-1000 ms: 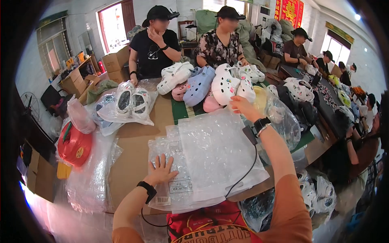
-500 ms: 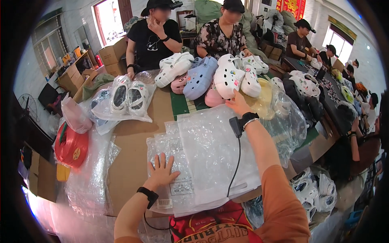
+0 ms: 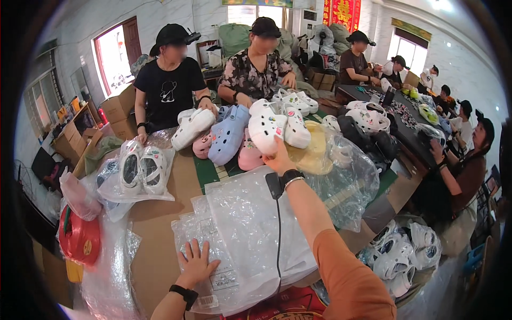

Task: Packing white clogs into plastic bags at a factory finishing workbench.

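My left hand [image 3: 197, 264] lies flat with fingers spread on a stack of clear plastic bags [image 3: 240, 224] at the table's near side. My right arm stretches forward, and my right hand [image 3: 278, 156] grips the toe of a white clog [image 3: 266, 128] decorated with small charms. Part of its grip is hidden behind the hand. Beside that clog stand another white clog [image 3: 297, 129], a blue clog [image 3: 226, 136] and pink clogs [image 3: 250, 153]. Farther left, a co-worker's hand [image 3: 207, 105] rests on a white clog [image 3: 191, 128].
Bagged white clogs [image 3: 141, 168] lie at the left, near a red roll [image 3: 80, 237]. Yellow clogs [image 3: 312, 152] and clear wrapping [image 3: 346, 184] are at the right. More bagged clogs [image 3: 397, 261] sit low right. Two people stand across the table; others sit along a long dark table [image 3: 410, 125].
The view has tilted up and turned right. The co-worker at the left has lowered a hand from the face to a white clog. My hands keep their places on the bags and clog.
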`<state>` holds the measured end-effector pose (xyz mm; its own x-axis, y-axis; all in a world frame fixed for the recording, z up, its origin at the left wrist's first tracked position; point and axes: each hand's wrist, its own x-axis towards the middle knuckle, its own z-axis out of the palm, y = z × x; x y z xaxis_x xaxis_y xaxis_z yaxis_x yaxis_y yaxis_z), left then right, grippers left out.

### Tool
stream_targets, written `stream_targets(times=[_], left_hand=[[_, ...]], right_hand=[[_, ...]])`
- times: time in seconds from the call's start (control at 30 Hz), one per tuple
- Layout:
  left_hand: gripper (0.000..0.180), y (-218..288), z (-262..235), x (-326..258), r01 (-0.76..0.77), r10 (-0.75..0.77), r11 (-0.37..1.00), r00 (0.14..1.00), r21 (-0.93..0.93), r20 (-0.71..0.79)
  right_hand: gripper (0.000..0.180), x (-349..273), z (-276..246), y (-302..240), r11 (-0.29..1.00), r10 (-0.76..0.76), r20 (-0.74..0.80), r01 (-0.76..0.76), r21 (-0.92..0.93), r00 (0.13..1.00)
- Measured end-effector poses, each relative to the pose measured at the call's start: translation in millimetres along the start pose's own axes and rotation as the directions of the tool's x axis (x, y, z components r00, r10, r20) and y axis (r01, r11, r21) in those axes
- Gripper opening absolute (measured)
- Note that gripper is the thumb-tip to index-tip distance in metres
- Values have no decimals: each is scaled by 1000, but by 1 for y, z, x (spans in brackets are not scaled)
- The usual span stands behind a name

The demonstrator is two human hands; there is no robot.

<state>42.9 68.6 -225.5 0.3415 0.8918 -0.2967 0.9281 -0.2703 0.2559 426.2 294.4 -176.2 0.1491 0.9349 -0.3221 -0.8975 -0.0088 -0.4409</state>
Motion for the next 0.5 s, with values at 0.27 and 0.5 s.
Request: stream_targets(times=[0.27,0.5], left_hand=[[78,-1,3,2,11,-11,1000,1000,17,-8],[67,7,-32,35,-15,-7,995,977,102,214]], right_hand=[[38,-43,20,-20,827,-120,279,252,-503,953],[41,-150,88,-71,912,153,474,61,-406,867]])
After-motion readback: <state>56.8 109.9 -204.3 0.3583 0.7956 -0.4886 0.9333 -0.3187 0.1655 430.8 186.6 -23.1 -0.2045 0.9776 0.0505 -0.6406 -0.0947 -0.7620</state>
